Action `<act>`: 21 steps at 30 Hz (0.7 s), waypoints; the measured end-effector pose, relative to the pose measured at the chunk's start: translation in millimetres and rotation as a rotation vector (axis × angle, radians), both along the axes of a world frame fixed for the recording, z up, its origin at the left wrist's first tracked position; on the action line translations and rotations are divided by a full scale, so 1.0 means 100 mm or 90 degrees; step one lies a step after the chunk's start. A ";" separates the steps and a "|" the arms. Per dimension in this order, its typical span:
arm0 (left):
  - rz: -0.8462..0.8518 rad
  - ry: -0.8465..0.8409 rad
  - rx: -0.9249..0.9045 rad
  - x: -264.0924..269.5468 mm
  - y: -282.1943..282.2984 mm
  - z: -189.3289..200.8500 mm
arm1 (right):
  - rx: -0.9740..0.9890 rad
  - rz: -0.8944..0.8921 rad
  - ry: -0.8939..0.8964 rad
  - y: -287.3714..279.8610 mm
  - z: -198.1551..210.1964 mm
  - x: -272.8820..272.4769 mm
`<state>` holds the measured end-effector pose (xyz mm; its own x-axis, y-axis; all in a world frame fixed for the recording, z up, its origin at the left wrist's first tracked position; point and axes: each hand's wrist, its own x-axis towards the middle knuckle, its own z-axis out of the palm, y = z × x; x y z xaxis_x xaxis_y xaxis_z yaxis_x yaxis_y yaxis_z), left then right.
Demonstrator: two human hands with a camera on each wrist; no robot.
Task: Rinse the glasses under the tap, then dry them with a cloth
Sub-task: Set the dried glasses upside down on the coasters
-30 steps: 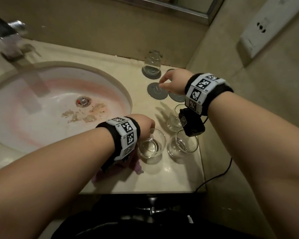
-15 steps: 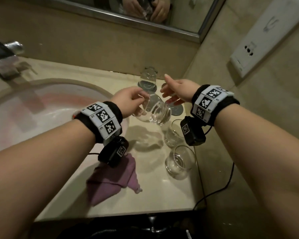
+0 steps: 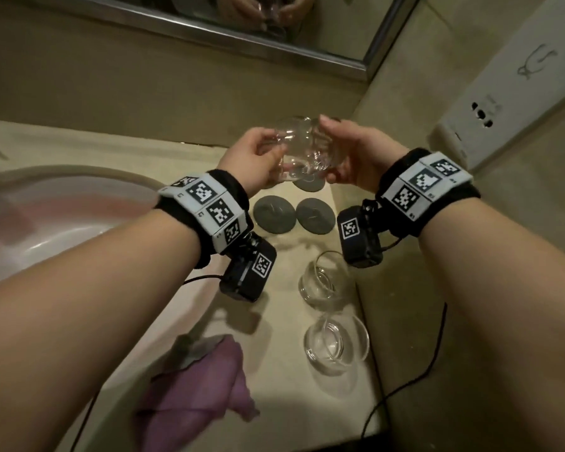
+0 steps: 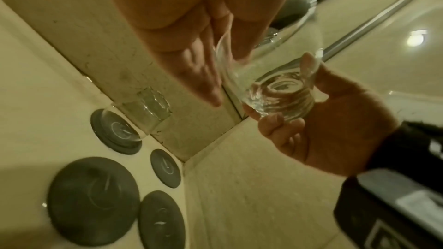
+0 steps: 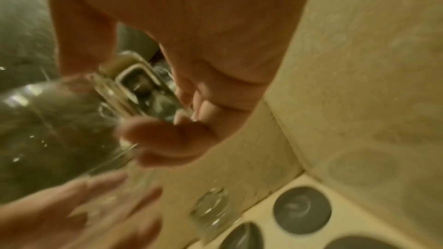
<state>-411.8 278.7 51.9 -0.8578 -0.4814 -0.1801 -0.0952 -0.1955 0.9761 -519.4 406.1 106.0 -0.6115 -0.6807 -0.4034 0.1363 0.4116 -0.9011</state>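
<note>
- Pinkish-white sink [image 3: 62, 223] lies at the far left; no tap shows and no water runs in any view, so the rinse looks not yet begun for the raised glass — a judgement only.
- Purple cloth [image 3: 196, 393] lies crumpled on the counter [image 3: 274, 402] near the front edge, touched by neither hand, so drying seems still ahead.
- Left hand [image 3: 252, 164] curls its fingers round the wide mouth end of the glass [image 3: 302, 151], which is held in the air above the counter's back corner, tipped on its side.
- Right hand [image 3: 356, 158] cups the thick base — thumb on top, fingers curled beneath — so both hands hold this one glass.
- It looks clear, rounded and heavy-bottomed; whether it is wet I cannot tell.
- Below, grey coasters [image 3: 274, 214] sit on the counter, one at the back bearing an upturned glass [image 4: 146, 111].
- Two more glasses [image 3: 327, 282] stand upright near the counter's right edge, apparently still waiting.
</note>
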 end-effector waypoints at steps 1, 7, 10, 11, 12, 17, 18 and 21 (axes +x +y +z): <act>-0.016 -0.040 -0.022 -0.06 -0.03 -0.05 | 0.030 -0.026 0.050 -0.03 0.00 -0.10; -0.125 -0.204 -0.227 -0.25 -0.13 -0.38 | 0.338 -0.086 0.453 -0.17 -0.22 -0.61; -0.151 -0.228 -0.274 -0.31 -0.18 -0.46 | 0.425 -0.011 0.516 -0.24 -0.40 -0.78; -0.158 -0.235 -0.281 -0.32 -0.20 -0.49 | 0.448 0.013 0.527 -0.27 -0.46 -0.82; -0.165 -0.242 -0.290 -0.34 -0.23 -0.51 | 0.466 0.030 0.534 -0.30 -0.52 -0.86; -0.174 -0.268 -0.306 -0.41 -0.36 -0.62 | 0.510 0.054 0.524 -0.44 -0.82 -1.05; -0.173 -0.273 -0.300 -0.41 -0.40 -0.66 | 0.517 0.056 0.520 -0.47 -0.87 -1.08; -0.169 -0.282 -0.289 -0.41 -0.46 -0.76 | 0.531 0.053 0.508 -0.54 -0.97 -1.15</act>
<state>-452.8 232.2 -24.1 -0.8495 -0.3752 -0.3709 -0.4918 0.3088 0.8141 -634.0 352.2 8.6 -0.8606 -0.4343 -0.2660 -0.4038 0.9002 -0.1630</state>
